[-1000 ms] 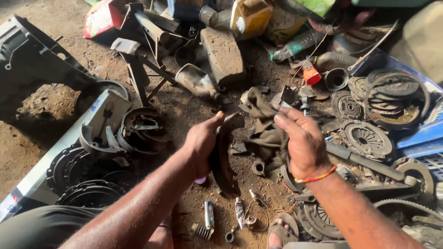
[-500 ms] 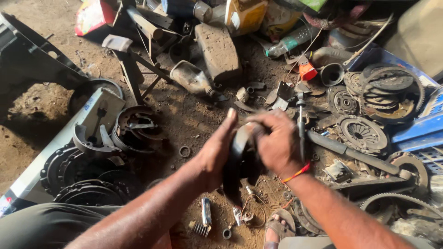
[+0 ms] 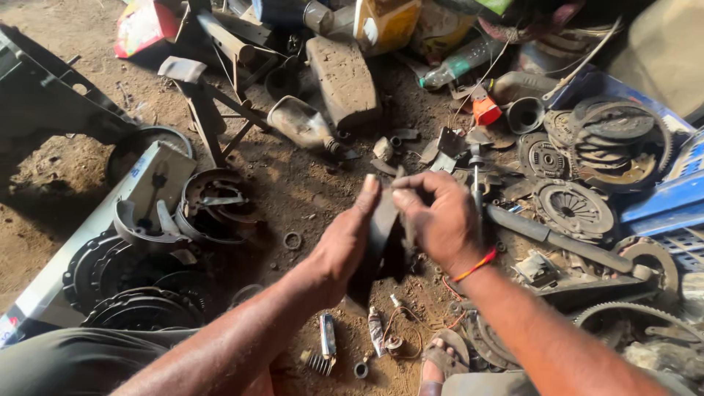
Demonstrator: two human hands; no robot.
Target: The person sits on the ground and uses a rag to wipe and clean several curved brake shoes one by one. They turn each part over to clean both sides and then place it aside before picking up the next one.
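Two hands meet over the middle of a dirt floor (image 3: 308,191) strewn with greasy vehicle parts. The left hand (image 3: 345,246) presses its flat palm and straight fingers against one side of a dark curved brake shoe (image 3: 381,227), which stands nearly upright between the hands, above the ground. The right hand (image 3: 440,220) closes around the shoe's upper end from the other side, fingers curled over the top edge; a red and orange thread bracelet (image 3: 475,265) circles that wrist.

Toward the floor's left edge lie a long white cardboard box (image 3: 139,183), a pair of brake shoes on a backing plate (image 3: 213,205) and dark clutch pressure plates (image 3: 110,271). A small metal ring (image 3: 292,240) lies on bare dirt just left of the left wrist. Below the hands, near the bottom edge, lie a spark plug (image 3: 328,336), a small tube (image 3: 375,331) and a bit of thin wire.

Right of the hands a long dark metal bar (image 3: 557,238) lies on the ground, with round clutch discs (image 3: 572,209) beyond it and blue plastic crates (image 3: 660,198) at the right edge. Toward the top edge lie a worn brick (image 3: 341,77), a dusty bottle (image 3: 301,125), a yellow container (image 3: 385,26) and an orange cap (image 3: 486,114). A sandalled foot (image 3: 444,363) shows at the bottom edge.
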